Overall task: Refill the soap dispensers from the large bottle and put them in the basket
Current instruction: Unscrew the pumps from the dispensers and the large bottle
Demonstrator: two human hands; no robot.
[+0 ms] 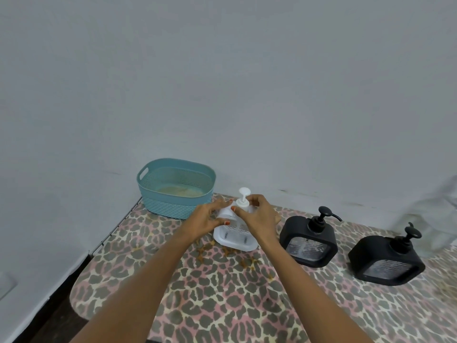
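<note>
Left hand: the left hand (209, 219) has its fingers curled round the left shoulder of the white dispenser (235, 233), steadying the body; palm faces right.
Right hand: the right hand (259, 216) pinches the pump collar (241, 203) between thumb and fingertips, with the rest of the hand draped over the dispenser's right shoulder.
Key relation: the white dispenser stands between the two hands, its pump stem pointing straight up and its broad face towards the person; the right hand is the one on the collar, so unscrewing would likely fall to it.
Basket: the teal basket (158, 199) sits at the table's back left corner, just behind and left of the hands, with no dispenser in it.
Waiting: two black dispensers (309, 243) (388, 261) stand to the right, apart from each other.
Large bottle: cannot be made out clearly; something pale and blurred at the far right edge.
</note>
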